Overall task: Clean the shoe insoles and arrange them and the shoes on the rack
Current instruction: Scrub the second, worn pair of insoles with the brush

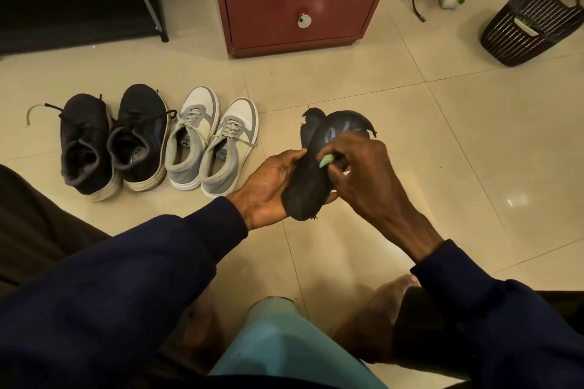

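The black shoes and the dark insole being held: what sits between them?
In the head view, the pair of grey-and-white sneakers stands on the tiles between the black shoes and the insole, which the left hand holds.

Left hand (271, 186) holds dark insoles (319, 164), right hand (363, 173) presses green cloth (326, 161) on them; shoes (158, 142) on floor (410, 123).

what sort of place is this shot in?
Likely a home, maybe a bedroom or entry: glossy beige tiled floor, red-brown wooden drawer cabinet, dark slatted plastic basket.
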